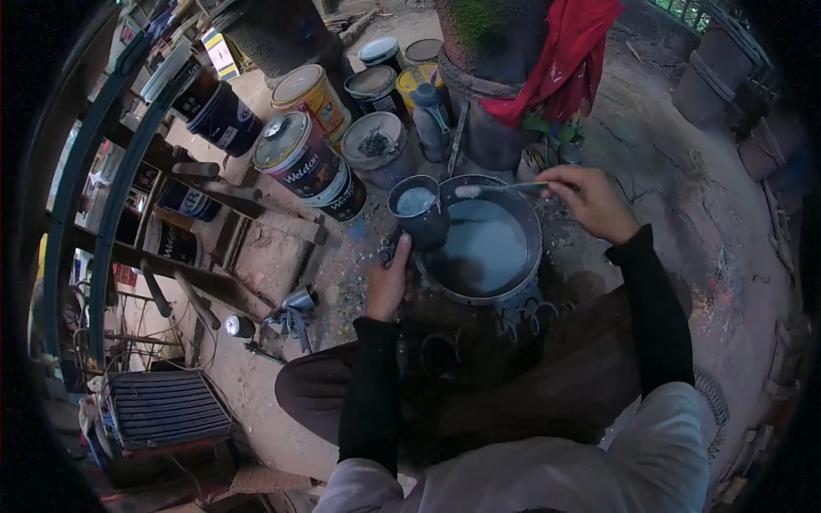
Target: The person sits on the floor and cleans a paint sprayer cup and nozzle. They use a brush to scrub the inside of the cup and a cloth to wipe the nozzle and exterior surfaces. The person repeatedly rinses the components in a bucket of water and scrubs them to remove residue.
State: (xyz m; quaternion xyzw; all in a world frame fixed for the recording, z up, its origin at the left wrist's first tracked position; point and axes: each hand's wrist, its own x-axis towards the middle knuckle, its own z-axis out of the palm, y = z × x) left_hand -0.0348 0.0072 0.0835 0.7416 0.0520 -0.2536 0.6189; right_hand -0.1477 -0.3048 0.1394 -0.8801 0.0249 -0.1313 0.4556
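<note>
My left hand [389, 282] grips the handle of a dark cup [426, 224], tilted a little over the left rim of a wide round basin [537, 260]. Bluish-grey frothy liquid [415, 201] shows inside the cup. More pale blue-grey liquid [490, 240] fills the bottom of the basin. Between the fingers and thumb of my right hand [593, 200] is the thin handle of a brush [507, 188]. Its pale, coated bristle end points left, above the basin's far edge and close to the cup.
Several paint buckets [300, 160] and a grey bottle [431, 122] stand beyond the basin. A spray gun [295, 317] lies on the floor at the left, near a wooden frame [192, 282]. Red cloth [571, 58] drapes over a large drum [494, 122]. Metal rings [529, 314] lie before my legs.
</note>
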